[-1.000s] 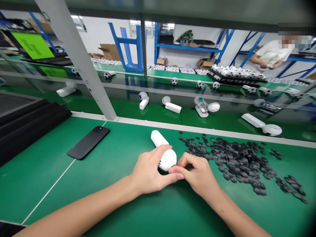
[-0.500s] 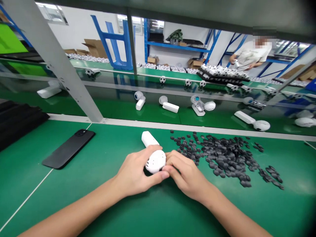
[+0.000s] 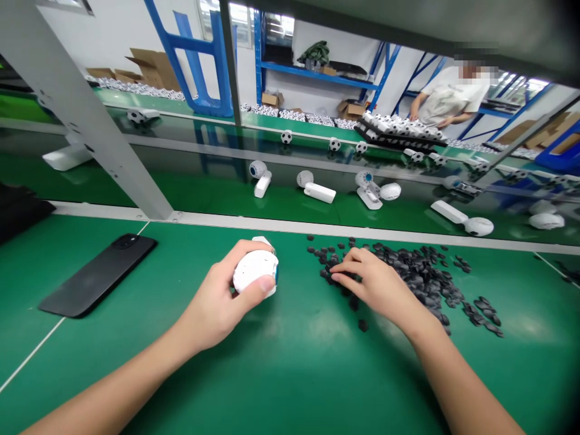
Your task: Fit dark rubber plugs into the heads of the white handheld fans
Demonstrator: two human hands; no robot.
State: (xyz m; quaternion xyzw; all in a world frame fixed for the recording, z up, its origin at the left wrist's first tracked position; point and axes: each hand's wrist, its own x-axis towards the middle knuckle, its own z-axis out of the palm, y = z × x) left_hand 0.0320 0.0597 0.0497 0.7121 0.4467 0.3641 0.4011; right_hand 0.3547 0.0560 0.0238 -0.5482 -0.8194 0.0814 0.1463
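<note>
My left hand [image 3: 224, 293] is closed around a white plastic device with a rounded head [image 3: 254, 272], lifted over the green table. A bit of blue shows at the head's right edge, and the handle behind it is mostly hidden. At the left side of a pile of small flat black pieces [image 3: 414, 266] is my right hand [image 3: 367, 281]. Its thumb and index finger pinch at one small black piece [image 3: 330, 266] among the scattered ones. One loose black piece [image 3: 363, 325] lies nearer to me, below the right hand.
A black phone [image 3: 99, 275] lies on the left of the green table [image 3: 290, 374]. Beyond the metal edge, a belt [image 3: 203, 196] carries several white devices. A slanted metal post [image 3: 109, 133] stands at left. Across from me, a person [image 3: 448, 96] stands behind stacked black trays [image 3: 399, 136].
My right hand has left the white device and moved right to the black pieces. My left hand has drawn the device to the left and turned it, showing its blue side.
</note>
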